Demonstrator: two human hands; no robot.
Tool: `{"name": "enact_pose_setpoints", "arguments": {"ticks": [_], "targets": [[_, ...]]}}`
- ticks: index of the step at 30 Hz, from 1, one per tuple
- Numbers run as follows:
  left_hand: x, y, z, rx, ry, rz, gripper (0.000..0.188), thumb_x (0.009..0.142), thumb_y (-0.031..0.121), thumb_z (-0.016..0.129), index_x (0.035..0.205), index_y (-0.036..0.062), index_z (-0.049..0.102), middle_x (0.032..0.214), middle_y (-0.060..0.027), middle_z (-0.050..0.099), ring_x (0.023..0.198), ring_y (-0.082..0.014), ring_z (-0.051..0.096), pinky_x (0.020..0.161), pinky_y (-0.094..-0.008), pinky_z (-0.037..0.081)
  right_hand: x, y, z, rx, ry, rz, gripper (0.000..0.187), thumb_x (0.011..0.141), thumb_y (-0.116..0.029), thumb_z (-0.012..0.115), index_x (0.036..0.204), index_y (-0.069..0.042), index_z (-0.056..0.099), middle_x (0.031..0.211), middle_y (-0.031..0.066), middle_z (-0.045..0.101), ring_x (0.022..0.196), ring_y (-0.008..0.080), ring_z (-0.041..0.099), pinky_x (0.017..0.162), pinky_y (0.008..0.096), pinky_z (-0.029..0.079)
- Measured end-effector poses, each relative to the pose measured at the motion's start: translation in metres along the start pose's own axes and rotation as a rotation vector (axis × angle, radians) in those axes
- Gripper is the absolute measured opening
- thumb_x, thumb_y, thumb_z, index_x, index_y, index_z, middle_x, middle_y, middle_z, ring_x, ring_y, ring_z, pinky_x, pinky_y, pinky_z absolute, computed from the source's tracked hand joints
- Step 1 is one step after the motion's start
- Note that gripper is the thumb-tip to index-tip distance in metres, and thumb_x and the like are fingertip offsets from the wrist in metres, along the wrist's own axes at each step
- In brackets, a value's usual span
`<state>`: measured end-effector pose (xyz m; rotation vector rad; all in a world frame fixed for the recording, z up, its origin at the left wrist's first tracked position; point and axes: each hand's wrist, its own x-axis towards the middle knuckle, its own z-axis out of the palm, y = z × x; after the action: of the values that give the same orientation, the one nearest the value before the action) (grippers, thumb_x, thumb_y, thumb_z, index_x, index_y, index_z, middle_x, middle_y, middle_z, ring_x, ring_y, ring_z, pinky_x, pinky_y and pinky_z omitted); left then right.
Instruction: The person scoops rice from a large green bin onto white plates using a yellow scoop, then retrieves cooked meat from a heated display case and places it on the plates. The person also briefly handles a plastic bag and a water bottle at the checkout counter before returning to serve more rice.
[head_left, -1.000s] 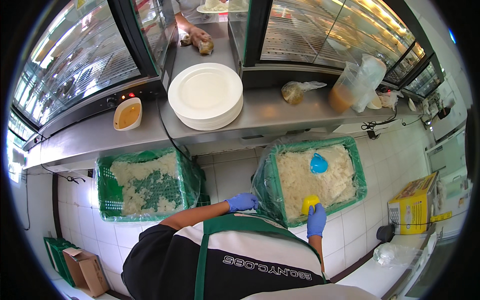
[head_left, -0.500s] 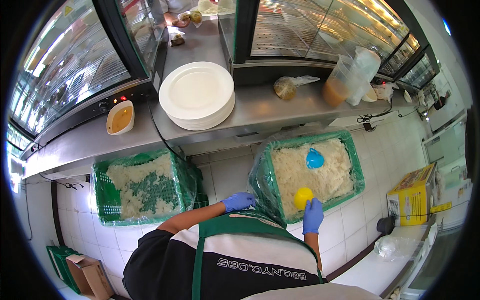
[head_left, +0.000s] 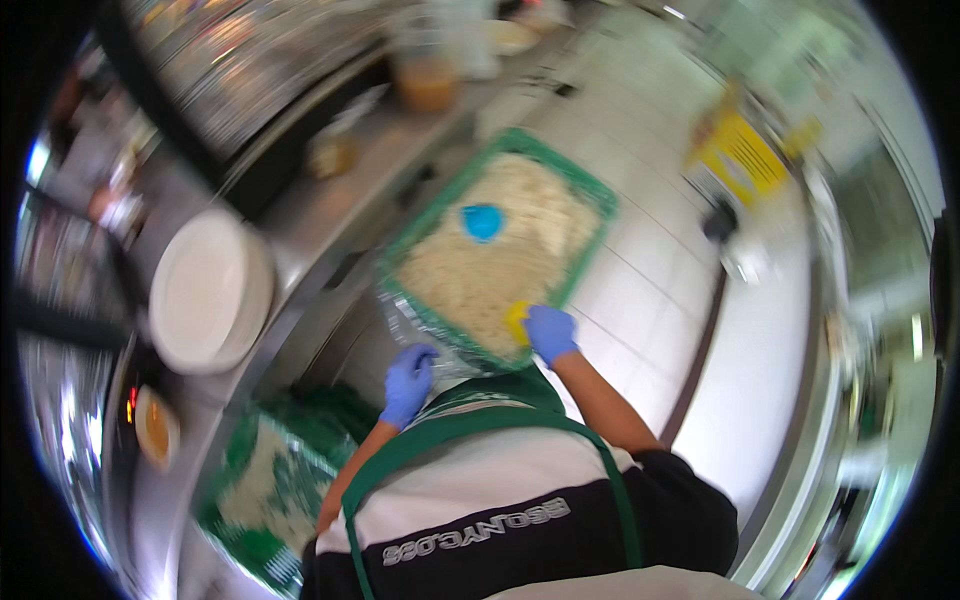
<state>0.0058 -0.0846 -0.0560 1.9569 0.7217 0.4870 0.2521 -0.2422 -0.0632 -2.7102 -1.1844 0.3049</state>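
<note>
My right hand (head_left: pixel 552 333), in a blue glove, is closed on a yellow scoop (head_left: pixel 518 322) at the near right edge of a crate of cooked white rice. Most of the scoop is hidden behind my fingers. A blue cup-shaped scoop (head_left: pixel 482 222) lies on the rice (head_left: pixel 470 275) toward the far side. The green crate (head_left: pixel 597 205) has clear plastic over its near left side. Beside that plastic is my left hand (head_left: pixel 408 385), also gloved in blue, with loosely bent fingers and nothing visible in it.
Left of me stands another green crate (head_left: pixel 235 455) with some rice. A steel counter (head_left: pixel 300 230) runs along the left, bearing stacked white plates (head_left: pixel 205 290), a bowl of orange-brown sauce (head_left: pixel 157 428) and a jug (head_left: pixel 428 80). A yellow box (head_left: pixel 742 158) stands far right.
My view has swung to the right, so the counter and crates appear tilted and blurred. The yellow scoop is still in my right hand. My left-hand fingers look more bent.
</note>
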Motion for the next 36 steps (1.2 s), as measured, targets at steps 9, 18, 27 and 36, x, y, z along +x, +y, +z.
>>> {"name": "enact_pose_setpoints", "arguments": {"ticks": [9, 18, 27, 36], "targets": [[0.020, 0.016, 0.016, 0.845, -0.244, 0.434, 0.077, 0.084, 0.038, 0.054, 0.146, 0.0058, 0.020, 0.151, -0.0164, 0.019, 0.140, -0.0305, 0.019, 0.109, -0.0521, 0.019, -0.012, -0.058, -0.053, 0.105, 0.322, -0.228, 0.021, 0.084, -0.027, 0.056, 0.084, -0.006, 0.059, 0.078, 0.0129, 0.059, 0.066, 0.0297, 0.061, 0.057, 0.0403, 0.047], [0.034, 0.010, 0.015, 0.967, -0.727, 0.340, 0.088, 0.082, 0.049, 0.056, 0.148, 0.0063, 0.015, 0.154, -0.0151, 0.012, 0.142, -0.0270, 0.015, 0.110, -0.0570, 0.012, -0.027, -0.057, -0.061, 0.137, 0.581, -0.387, 0.023, 0.085, -0.032, 0.059, 0.082, -0.009, 0.056, 0.081, 0.0097, 0.055, 0.069, 0.0248, 0.055, 0.062, 0.0373, 0.043], [0.029, 0.010, 0.010, 0.775, -0.149, 0.526, 0.077, 0.085, 0.030, 0.055, 0.147, 0.0053, 0.018, 0.153, -0.0156, 0.017, 0.141, -0.0264, 0.020, 0.110, -0.0564, 0.010, -0.027, -0.026, -0.018, 0.086, 0.129, -0.060, 0.017, 0.087, -0.025, 0.055, 0.086, -0.008, 0.058, 0.081, 0.0124, 0.061, 0.072, 0.0299, 0.062, 0.062, 0.0431, 0.047], [0.025, 0.025, -0.001, 0.868, -0.522, 0.320, 0.073, 0.083, 0.029, 0.057, 0.146, 0.0120, 0.025, 0.151, -0.0107, 0.023, 0.140, -0.0210, 0.023, 0.110, -0.0560, 0.011, -0.024, -0.048, -0.045, 0.034, 0.313, -0.239, 0.017, 0.088, -0.024, 0.053, 0.086, -0.008, 0.059, 0.082, 0.0133, 0.061, 0.074, 0.0295, 0.062, 0.062, 0.0422, 0.047]]}}
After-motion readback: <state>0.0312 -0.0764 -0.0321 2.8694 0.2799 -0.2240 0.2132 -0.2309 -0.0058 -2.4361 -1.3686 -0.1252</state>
